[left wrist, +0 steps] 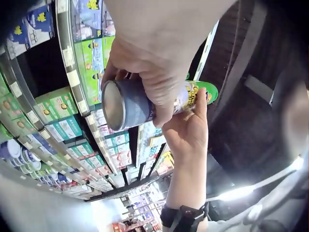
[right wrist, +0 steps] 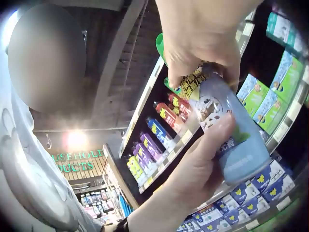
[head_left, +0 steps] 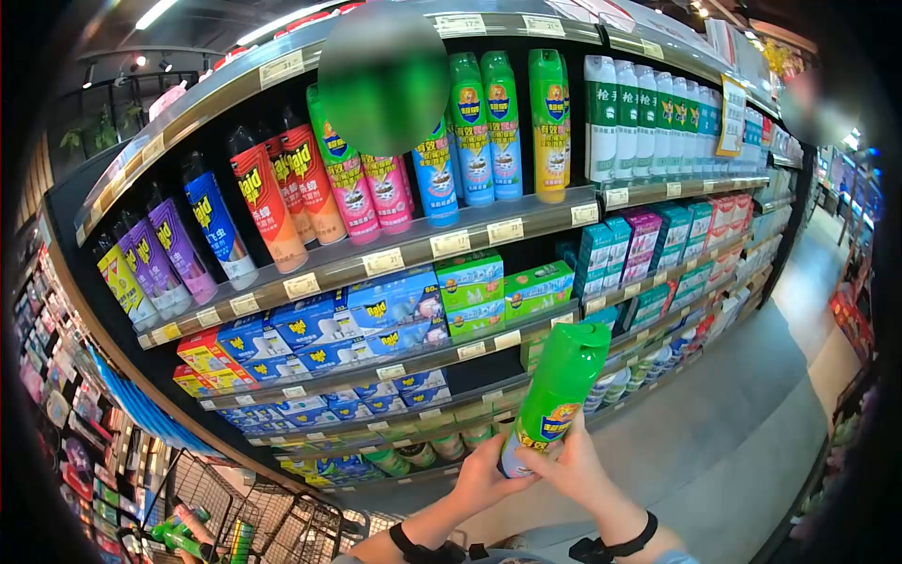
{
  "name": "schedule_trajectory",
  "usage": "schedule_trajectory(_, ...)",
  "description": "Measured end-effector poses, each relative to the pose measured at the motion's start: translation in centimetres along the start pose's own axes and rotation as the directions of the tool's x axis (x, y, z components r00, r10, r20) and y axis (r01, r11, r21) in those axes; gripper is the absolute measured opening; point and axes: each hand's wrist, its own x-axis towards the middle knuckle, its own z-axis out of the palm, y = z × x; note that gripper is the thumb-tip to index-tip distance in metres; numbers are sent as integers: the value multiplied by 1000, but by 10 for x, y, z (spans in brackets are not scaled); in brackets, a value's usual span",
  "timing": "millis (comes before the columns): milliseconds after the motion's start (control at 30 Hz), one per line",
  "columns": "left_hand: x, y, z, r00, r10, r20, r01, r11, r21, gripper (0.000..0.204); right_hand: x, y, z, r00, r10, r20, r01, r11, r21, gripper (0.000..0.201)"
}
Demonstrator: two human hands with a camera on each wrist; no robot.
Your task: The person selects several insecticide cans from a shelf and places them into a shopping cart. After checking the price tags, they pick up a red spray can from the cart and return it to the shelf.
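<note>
Both hands hold one spray can with a green cap and green-to-blue body, tilted, in front of the shelves. The left hand grips its lower part; in the left wrist view that hand wraps round the blue end near the can's round base. The right hand holds the can higher up, below the cap. In the right wrist view the right hand curls round the printed middle, while the left hand has its thumb on the blue part.
Similar spray cans stand on the upper shelf, beside red, blue and purple ones. Boxes fill the shelves below. A wire cart with several cans is at lower left. The aisle floor runs along the right.
</note>
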Motion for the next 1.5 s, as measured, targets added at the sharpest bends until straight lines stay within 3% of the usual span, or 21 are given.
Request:
schedule_trajectory(67,22,-1,9,994,107,3,-107,992,65,78,2,7,-11,1000,19,9,-18,999,-51,78)
schedule_trajectory(100,31,1,11,994,108,4,-108,991,78,78,5,11,-15,999,43,2,-42,993,-113,77)
schedule_trajectory(233,68,7,16,993,110,-40,-106,989,104,83,28,27,-27,999,23,-23,-24,999,-32,71)
schedule_trajectory(300,86,11,11,975,206,-82,-186,962,201,83,46,40,-33,997,-74,-11,70,969,-239,72)
schedule_trajectory(567,181,28,-43,952,272,-141,-242,949,200,84,150,-4,-26,997,-78,-16,72,970,-232,72)
schedule_trajectory(633,207,31,-56,888,402,-224,-355,908,221,89,181,-10,-25,938,-343,-51,322,917,-237,70)
schedule_trajectory(700,228,31,-67,855,455,-249,-408,886,220,90,209,-17,-27,920,-387,-59,365,903,-227,71)
schedule_trajectory(767,241,35,-77,762,562,-322,-430,811,397,89,233,-19,-32,916,-393,-82,377,912,-161,69)
schedule_trajectory(833,252,34,-83,749,564,-348,-424,811,402,86,259,-37,-33,882,-460,-106,448,886,-119,65)
schedule_trajectory(900,260,33,-88,751,566,-341,-394,797,457,82,285,-47,-37,802,-581,-139,568,813,-124,60)
schedule_trajectory(1033,277,43,-96,720,607,-335,-375,747,548,71,329,-60,-50,796,-599,-93,575,795,-194,57)
schedule_trajectory(1133,295,50,-95,720,618,-317,-357,721,594,67,360,-63,-48,722,-684,-106,681,729,-65,54)
schedule_trajectory(1367,324,49,-83,736,624,-264,-269,627,731,70,388,-51,-53,758,-652,-27,648,758,-76,60)
schedule_trajectory(1400,326,48,-82,746,615,-256,-247,613,751,70,390,-49,-55,803,-596,9,594,799,-90,66)
schedule_trajectory(1500,331,48,-77,753,597,-275,-190,598,779,70,390,-54,-54,825,-564,16,563,820,-109,70)
